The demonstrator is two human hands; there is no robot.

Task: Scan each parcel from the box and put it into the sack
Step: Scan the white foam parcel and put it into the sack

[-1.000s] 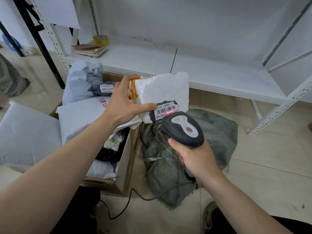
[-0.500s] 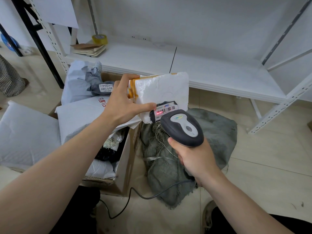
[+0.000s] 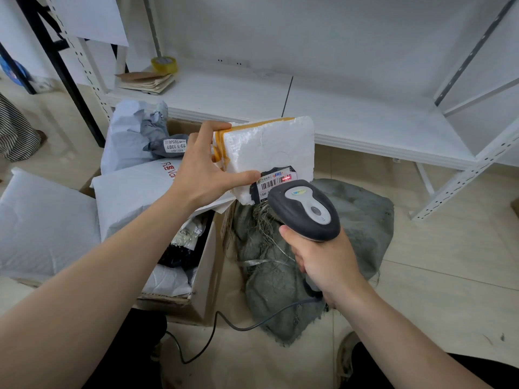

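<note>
Nearest the camera, a cable (image 3: 224,327) trails over the floor up to the right hand (image 3: 325,265), whose fingers are wrapped tightly round the handle of a grey scanner (image 3: 304,209), its head aimed up and away. Under and behind that hand lies the grey-green sack (image 3: 359,220), slumped on the floor with frayed strands at its left side; whether its mouth is open there I cannot tell. Just left of the sack, and touching it, stands the cardboard box (image 3: 207,276), packed with white and dark mailer bags (image 3: 134,197). Above the seam between box and sack, the left hand (image 3: 202,175) holds up a white foam parcel (image 3: 269,147) by its left end, with the fingers (image 3: 213,126) hooked over the top edge and the thumb pressed on the front face. The parcel's long side runs left to right, and its label (image 3: 276,179) faces the scanner, with a red scan line on the barcode. This looks like the scan itself. The drop that follows belongs to the left hand, with the sack lying below and to the right of the parcel and the scanner hand between them. Beyond is a white shelf (image 3: 365,122) carrying a tape roll (image 3: 164,65).
</note>
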